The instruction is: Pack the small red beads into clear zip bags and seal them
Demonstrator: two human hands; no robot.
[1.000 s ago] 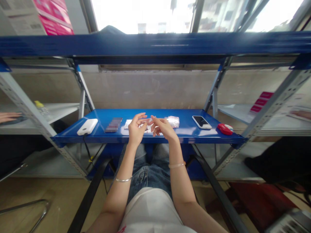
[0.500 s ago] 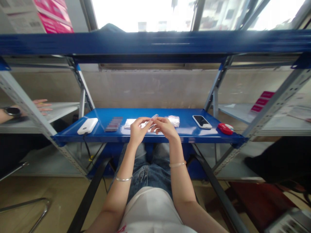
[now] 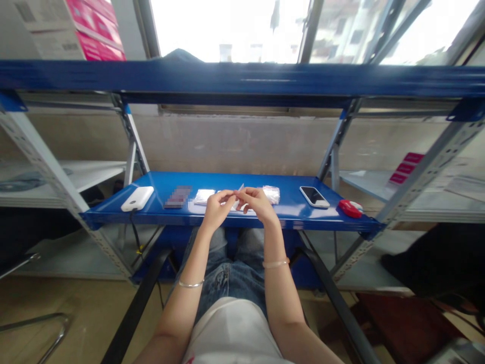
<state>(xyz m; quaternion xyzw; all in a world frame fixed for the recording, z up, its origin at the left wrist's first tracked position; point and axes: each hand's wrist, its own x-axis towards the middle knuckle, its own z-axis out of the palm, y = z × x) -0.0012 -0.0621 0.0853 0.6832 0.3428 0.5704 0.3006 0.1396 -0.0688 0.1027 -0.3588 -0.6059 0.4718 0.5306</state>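
Head: fingers [image 3: 250,191] pinched on translucent piece [image 3: 241,187].

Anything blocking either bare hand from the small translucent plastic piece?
Nothing visible: the left hand and right hand meet at the small translucent plastic piece, both appearing to pinch it. The shiny white plastic packet lies to the side, not between.

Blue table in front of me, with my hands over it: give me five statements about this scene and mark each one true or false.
1. The left hand is close to the right hand. True.
2. A phone lies left of the red object. True.
3. The right hand holds the phone. False: it lies on the blue table.
4. A cable hangs from the phone. False: the black cable hangs from the white device.
5. The left forearm wears a silver bracelet. True.
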